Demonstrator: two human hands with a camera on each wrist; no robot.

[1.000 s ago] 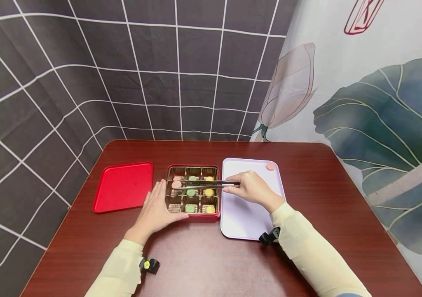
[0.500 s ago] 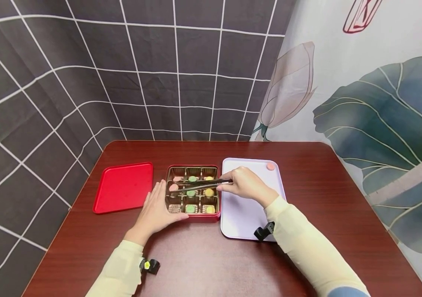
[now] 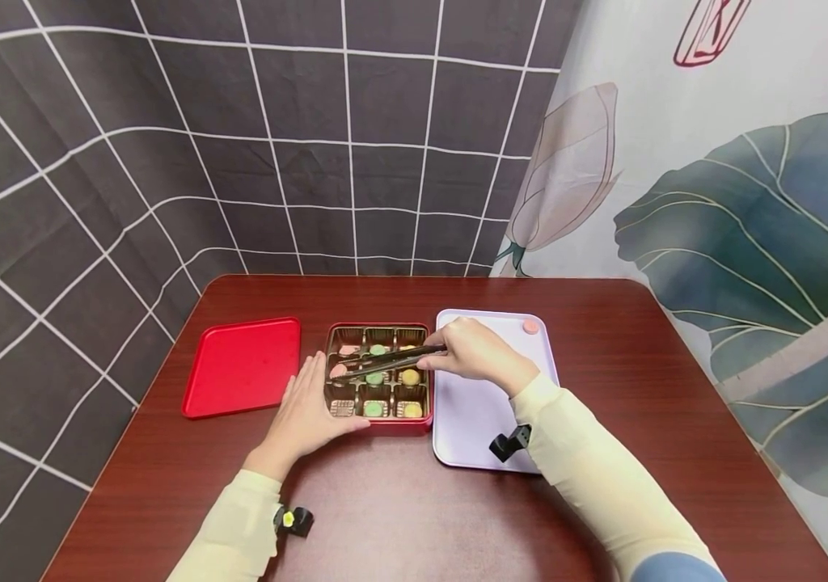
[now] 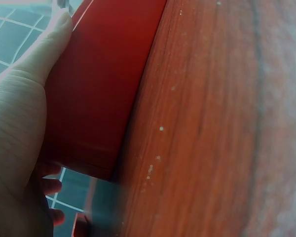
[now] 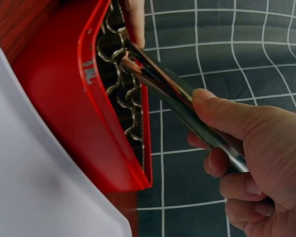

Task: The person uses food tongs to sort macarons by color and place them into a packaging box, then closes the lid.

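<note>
A red box (image 3: 394, 425) with a gold divided insert holds pink, green and yellow macarons. My left hand (image 3: 303, 416) rests along its left side and front corner, fingers straight; in the left wrist view the thumb lies along the red wall. My right hand (image 3: 474, 352) pinches metal tongs (image 5: 175, 108) between thumb and fingers. Their tips reach down at a pink macaron (image 3: 339, 371) in the middle compartment of the left column. The front left compartment (image 3: 342, 408) shows only its ridged gold floor.
A lavender tray (image 3: 461, 420) lies right of the box, with one pink macaron (image 3: 531, 326) near its far right corner. The red lid (image 3: 242, 368) lies to the left. A grey grid curtain (image 3: 312, 178) hangs behind the wooden table (image 3: 392, 509).
My right hand has moved left, lowering the tongs' tips and the pink macaron into the middle-left compartment. My left hand stays in place.
</note>
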